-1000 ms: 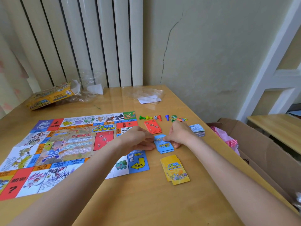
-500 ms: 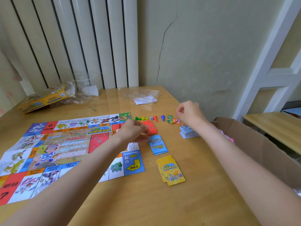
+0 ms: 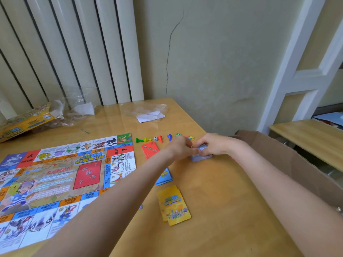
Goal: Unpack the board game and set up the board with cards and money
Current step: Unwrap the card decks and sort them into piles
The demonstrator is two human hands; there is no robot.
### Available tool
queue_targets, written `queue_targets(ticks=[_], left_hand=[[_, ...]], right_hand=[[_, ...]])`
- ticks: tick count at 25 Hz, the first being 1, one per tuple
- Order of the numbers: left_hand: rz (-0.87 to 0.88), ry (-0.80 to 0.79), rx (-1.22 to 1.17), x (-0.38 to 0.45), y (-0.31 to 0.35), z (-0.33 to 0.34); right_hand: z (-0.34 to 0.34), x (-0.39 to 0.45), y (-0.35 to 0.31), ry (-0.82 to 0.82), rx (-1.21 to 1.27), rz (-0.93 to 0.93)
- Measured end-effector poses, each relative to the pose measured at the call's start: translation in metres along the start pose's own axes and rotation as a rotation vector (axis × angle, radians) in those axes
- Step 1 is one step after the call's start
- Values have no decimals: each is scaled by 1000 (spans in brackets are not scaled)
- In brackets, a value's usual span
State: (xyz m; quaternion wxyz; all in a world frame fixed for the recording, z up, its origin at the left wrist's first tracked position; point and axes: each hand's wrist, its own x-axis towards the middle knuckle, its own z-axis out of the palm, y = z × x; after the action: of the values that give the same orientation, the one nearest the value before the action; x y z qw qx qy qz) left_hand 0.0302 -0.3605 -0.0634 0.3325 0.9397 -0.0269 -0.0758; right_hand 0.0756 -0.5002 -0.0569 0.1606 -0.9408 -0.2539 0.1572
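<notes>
Hands: left hand (image 3: pixel 181 148) and right hand (image 3: pixel 213 146) meet over the money stack (image 3: pixel 201 156) at the counter's right side; fingers of both curl onto it, seemingly pinching its top and edges, though the exact hold is hard to tell.
Yellow cards (image 3: pixel 174 205): nearest pile, glossy, rounded corners, slightly fanned, lying flat.
Board (image 3: pixel 61 175): unfolded flat on the left, thin printed sheet, bright squares round a picture centre.
Blue cards (image 3: pixel 164 177): small pile beside the board, partly hidden under the left forearm.
Red cards (image 3: pixel 150 149): pile just beyond, near the board's far corner.
Pawns (image 3: pixel 160 139): small plastic pieces in green, yellow, red and blue, in a row with a die (image 3: pixel 156 138).
Wrappers (image 3: pixel 148 113): clear crinkled film, far edge.
Box (image 3: pixel 24 120): yellow carton, far left, lying open.
Counter (image 3: pixel 213 229): smooth pale wood.
Progress: unpacking looks finished; board laid, three card piles out. Left, by my judgement: sorting the money, perhaps placing cards on the board.
</notes>
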Motion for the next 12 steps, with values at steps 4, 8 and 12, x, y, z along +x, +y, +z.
queue_targets(ticks=[4,8,12], left_hand=[[12,-41,424,8,23,11],[-63,-150,359,13,29,6],[-61,-98,305,13,25,12]], right_hand=[[1,-4,-1,31,-18,-27],[-2,-9,-4,20,19,-48],[-1,-8,-6,-20,-92,-28]])
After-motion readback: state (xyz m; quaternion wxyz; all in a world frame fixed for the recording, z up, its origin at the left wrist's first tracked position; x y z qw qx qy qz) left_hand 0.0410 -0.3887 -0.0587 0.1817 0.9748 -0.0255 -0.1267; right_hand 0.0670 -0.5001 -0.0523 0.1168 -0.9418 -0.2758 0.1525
